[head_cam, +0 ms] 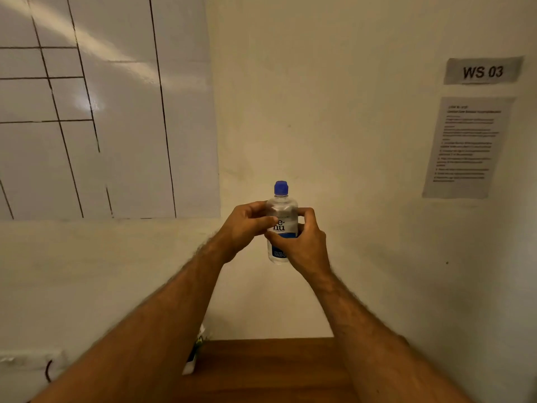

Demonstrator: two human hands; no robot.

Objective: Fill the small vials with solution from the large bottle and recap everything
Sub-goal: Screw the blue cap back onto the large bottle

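Observation:
A large clear bottle (281, 207) with a blue cap (281, 188) and a white-and-blue label is held upright in the air in front of the wall. My left hand (247, 228) grips its upper body from the left, thumb across the label. From the right, my right hand (299, 242) wraps around its lower half. The cap is on. No small vials are in view.
A wooden table (270, 370) shows at the bottom, with a small white package (195, 353) at its left edge. On the wall hang a "WS 03" sign (482, 71), a printed sheet (465, 146) and a white tiled panel (101, 112).

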